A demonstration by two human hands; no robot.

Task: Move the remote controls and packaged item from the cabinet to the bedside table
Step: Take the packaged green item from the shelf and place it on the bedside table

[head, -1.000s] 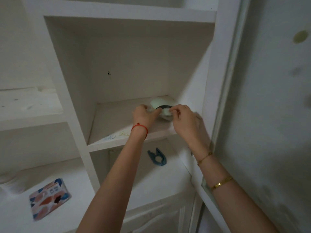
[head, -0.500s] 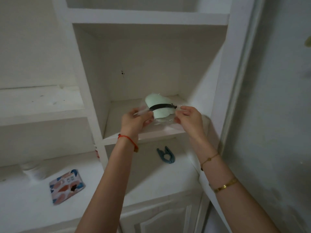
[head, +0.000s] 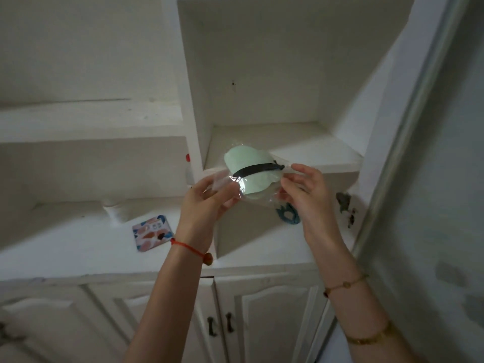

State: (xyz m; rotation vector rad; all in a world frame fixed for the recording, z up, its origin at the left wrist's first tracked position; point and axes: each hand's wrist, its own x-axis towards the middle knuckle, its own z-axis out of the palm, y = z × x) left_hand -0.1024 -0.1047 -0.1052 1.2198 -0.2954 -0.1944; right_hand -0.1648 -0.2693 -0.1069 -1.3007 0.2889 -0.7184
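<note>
A packaged item [head: 250, 176], pale green with a black strap across it inside clear plastic wrap, hangs in the air in front of the white cabinet shelf [head: 285, 142]. My left hand [head: 207, 203] pinches the wrap's left edge. My right hand [head: 306, 189] pinches its right edge. Both hands hold it just in front of the shelf's front edge. No remote control is visible.
A colourful patterned card [head: 152, 233] lies on the lower cabinet ledge to the left. A blue clip-like object [head: 286, 214] lies in the lower compartment, partly behind my right hand. Cabinet doors with dark handles [head: 220, 326] are below. A wall stands close on the right.
Both hands have lifted the packaged item off the shelf and drawn it out toward me. The view has dropped, so the lower cabinet doors now show.
</note>
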